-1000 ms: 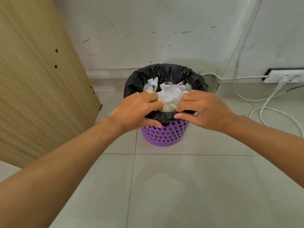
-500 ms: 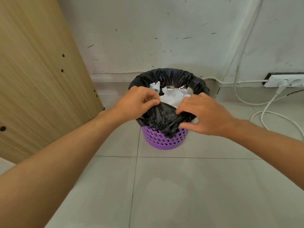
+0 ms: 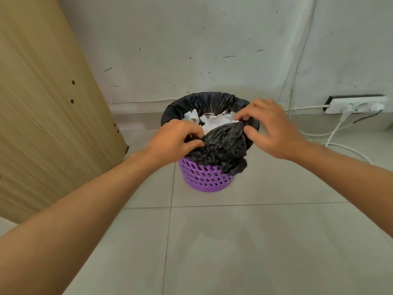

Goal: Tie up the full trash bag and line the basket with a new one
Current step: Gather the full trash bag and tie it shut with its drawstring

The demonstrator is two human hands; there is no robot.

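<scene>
A purple perforated basket (image 3: 205, 177) stands on the tiled floor near the wall. A black trash bag (image 3: 223, 145) lines it, filled with crumpled white paper (image 3: 214, 122). The bag's far edge is still folded over the rim; its near edge is lifted off and hangs loose over the front. My left hand (image 3: 174, 141) pinches the near edge at the left. On the right side of that edge, my right hand (image 3: 270, 128) pinches it with fingertips and thumb.
A wooden panel (image 3: 42, 103) leans at the left, close to the basket. A white power strip (image 3: 357, 104) lies against the wall at right, with white cables (image 3: 340, 143) trailing over the floor. Grey floor tiles (image 3: 212, 241) stretch in front.
Both hands have pulled the bag's near edge up off the basket rim and moved apart, the right hand shifting right and farther back. The view has drawn back slightly.
</scene>
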